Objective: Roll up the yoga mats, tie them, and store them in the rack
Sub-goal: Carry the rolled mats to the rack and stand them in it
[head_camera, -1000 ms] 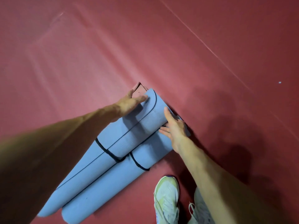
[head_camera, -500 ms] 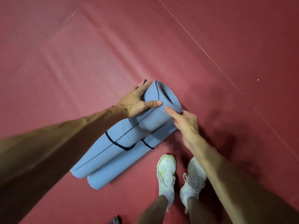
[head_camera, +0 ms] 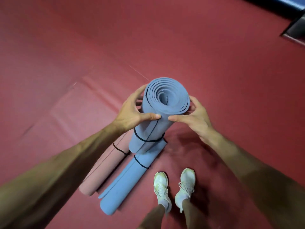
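Note:
A rolled blue yoga mat point(head_camera: 158, 116) tied with a black cord stands nearly upright, its spiral end facing me. My left hand point(head_camera: 132, 113) grips its left side, thumb across the front. My right hand point(head_camera: 193, 116) grips its right side, thumb meeting the left thumb. A second rolled blue mat point(head_camera: 128, 182), also tied with black cord, lies on the floor below it. Beside that lies a rolled pink mat point(head_camera: 102, 171) with a black cord. The rack is not in view.
The red floor point(head_camera: 214, 63) spreads all around, with a flat pink mat point(head_camera: 79, 109) laid out to the left. My two white shoes point(head_camera: 175, 189) stand just right of the lying mats. A dark fixture point(head_camera: 295, 25) sits at the top right corner.
Both hands have lifted the top blue mat from lying on the others to standing on end. The pink mat under it has come into sight. The camera has risen.

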`<control>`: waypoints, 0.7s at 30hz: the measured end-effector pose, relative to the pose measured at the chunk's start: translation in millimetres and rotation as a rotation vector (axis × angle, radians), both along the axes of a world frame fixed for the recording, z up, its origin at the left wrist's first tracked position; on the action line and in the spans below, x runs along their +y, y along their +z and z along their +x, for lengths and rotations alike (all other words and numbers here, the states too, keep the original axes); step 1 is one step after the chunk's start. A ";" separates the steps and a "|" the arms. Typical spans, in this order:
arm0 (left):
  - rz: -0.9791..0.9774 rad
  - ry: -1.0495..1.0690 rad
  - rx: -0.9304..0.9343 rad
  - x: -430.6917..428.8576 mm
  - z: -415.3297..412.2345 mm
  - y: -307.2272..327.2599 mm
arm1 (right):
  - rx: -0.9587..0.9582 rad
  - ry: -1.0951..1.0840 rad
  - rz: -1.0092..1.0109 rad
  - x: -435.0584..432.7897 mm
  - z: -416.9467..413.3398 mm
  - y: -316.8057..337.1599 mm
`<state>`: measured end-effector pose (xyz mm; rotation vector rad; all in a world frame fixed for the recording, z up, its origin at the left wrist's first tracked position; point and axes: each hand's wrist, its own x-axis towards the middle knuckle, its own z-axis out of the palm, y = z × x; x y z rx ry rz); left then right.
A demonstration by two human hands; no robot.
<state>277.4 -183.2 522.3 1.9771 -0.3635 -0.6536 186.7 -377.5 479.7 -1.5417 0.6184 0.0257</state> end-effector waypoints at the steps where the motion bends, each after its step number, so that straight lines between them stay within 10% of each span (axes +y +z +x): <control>1: -0.012 -0.032 -0.017 -14.2 -1.4 14.9 | -0.026 -0.019 -0.025 -13.1 -5.7 16.0; 21: -0.139 -0.685 -0.001 -448.1 -82.7 244.2 | -0.343 -0.310 -0.331 -377.5 -180.6 261.3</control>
